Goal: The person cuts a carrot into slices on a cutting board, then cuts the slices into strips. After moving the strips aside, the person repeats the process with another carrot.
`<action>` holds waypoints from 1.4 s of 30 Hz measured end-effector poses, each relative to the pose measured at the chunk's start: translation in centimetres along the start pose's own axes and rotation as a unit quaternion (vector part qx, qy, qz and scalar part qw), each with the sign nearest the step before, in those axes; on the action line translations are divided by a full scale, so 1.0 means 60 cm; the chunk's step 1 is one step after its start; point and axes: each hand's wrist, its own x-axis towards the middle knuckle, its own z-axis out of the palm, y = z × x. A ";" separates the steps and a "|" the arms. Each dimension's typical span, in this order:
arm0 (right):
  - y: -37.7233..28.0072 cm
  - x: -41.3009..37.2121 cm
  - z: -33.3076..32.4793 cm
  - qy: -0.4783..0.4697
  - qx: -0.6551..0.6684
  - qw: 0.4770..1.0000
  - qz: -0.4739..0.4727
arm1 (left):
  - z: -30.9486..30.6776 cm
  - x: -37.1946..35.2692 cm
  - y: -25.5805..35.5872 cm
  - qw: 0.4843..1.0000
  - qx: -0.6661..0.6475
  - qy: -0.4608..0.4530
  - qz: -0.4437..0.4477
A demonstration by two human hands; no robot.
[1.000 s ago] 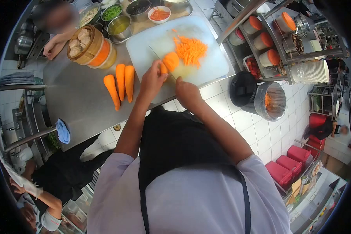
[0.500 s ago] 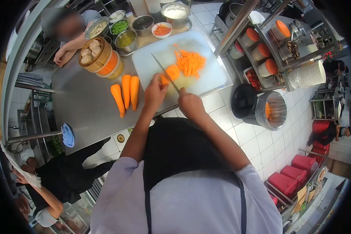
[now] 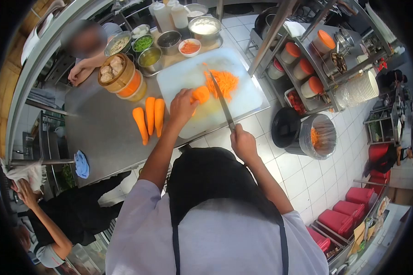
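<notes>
My left hand (image 3: 182, 108) is closed on a cut carrot piece (image 3: 200, 94) on the white cutting board (image 3: 173, 73). A bit of orange also shows under its fingers. In my right hand (image 3: 244, 144) is the handle of a long kitchen knife (image 3: 222, 99). Its blade slants up and left over the board, with the tip across a pile of shredded carrot (image 3: 228, 84), apart from the piece in my left hand. Several whole peeled carrots (image 3: 150, 117) lie side by side on the steel table, left of the board.
Bamboo steamers (image 3: 124, 80) with dumplings stand behind the carrots. Bowls of chopped ingredients (image 3: 143, 43) line the table's back, near a person's arm (image 3: 85, 68). A lined bin (image 3: 317, 136) stands at right on the floor. At lower left another person holds a cloth (image 3: 27, 176).
My right hand has moved right and toward me, taking the knife away from the carrot piece and over the shreds. My left hand stays at the carrot piece.
</notes>
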 end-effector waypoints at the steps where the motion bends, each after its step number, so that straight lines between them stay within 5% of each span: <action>1: 0.007 -0.010 -0.002 -0.001 0.002 1.000 0.007 | 0.012 0.011 -0.008 1.000 -0.001 0.001 0.012; 11: 0.034 -0.066 0.003 0.028 -0.002 0.999 0.037 | 0.040 0.046 -0.018 0.998 0.032 -0.016 0.042; 17: 0.035 -0.086 0.004 0.020 0.003 0.999 0.043 | 0.011 0.051 0.015 0.987 0.028 -0.055 0.151; 23: 0.037 -0.095 0.014 -0.008 -0.013 0.999 0.039 | 0.023 0.069 0.004 0.983 0.050 -0.128 0.124; 29: 0.031 -0.090 0.013 -0.015 -0.023 0.999 0.029 | 0.046 0.060 0.007 0.988 0.022 -0.008 0.153; 42: -0.017 -0.057 -0.023 -0.061 -0.083 0.994 0.028 | 0.019 0.067 -0.025 0.987 0.006 -0.102 0.120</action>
